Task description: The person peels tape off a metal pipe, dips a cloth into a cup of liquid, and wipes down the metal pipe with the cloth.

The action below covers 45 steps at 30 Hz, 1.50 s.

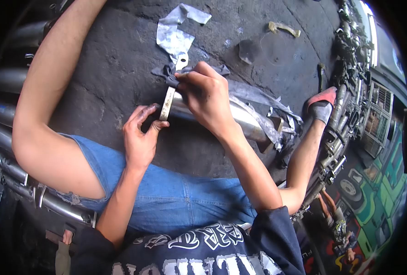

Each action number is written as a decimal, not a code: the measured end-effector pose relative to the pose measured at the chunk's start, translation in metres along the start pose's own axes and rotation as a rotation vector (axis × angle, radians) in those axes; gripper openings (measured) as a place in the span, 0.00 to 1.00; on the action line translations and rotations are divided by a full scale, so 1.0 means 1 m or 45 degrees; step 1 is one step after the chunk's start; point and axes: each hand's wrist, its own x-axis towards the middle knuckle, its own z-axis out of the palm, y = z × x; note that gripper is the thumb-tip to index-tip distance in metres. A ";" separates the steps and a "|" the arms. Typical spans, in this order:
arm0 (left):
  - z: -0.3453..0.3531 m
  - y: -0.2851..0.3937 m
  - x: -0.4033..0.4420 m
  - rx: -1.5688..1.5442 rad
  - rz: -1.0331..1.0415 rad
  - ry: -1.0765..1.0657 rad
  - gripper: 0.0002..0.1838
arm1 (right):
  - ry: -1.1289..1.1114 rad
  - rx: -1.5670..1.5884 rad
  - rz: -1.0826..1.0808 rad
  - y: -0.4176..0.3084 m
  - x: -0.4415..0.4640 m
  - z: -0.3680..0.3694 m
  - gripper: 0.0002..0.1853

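A shiny metal pipe (247, 120) lies across the floor in front of me, with a flat metal flange (166, 105) at its left end. My left hand (138, 137) grips the flange's lower end, the thumb against its edge. Pinched in the fingers of my right hand (209, 94) is a dark cloth (170, 75), pressed at the flange's upper end. The right fingertips are partly hidden. Grey strips (254, 93) of tape or cloth lie along the pipe's far side. A crumpled silvery sheet (173, 36) is on the floor beyond the flange.
A curved metal piece (284, 29) and a dark flat piece (249, 51) lie on the floor. Several metal pipes (6, 110) line the left side. A long pile of metal parts (350, 64) runs along the right, near my foot. Another person (338, 220) is at lower right.
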 end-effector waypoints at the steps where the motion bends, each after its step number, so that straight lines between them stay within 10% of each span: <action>1: 0.000 -0.002 0.001 0.048 0.033 -0.003 0.17 | -0.038 0.027 0.036 0.001 0.004 -0.002 0.13; 27: 0.003 -0.005 -0.002 -0.008 -0.007 0.014 0.19 | -0.112 0.054 0.061 0.013 0.023 0.001 0.11; 33: 0.001 -0.012 -0.002 -0.104 -0.036 -0.021 0.18 | 0.436 -0.140 0.304 0.063 0.060 -0.016 0.08; 45: 0.002 -0.007 -0.003 -0.100 -0.002 -0.002 0.19 | -0.106 -0.007 0.038 0.019 0.030 0.000 0.09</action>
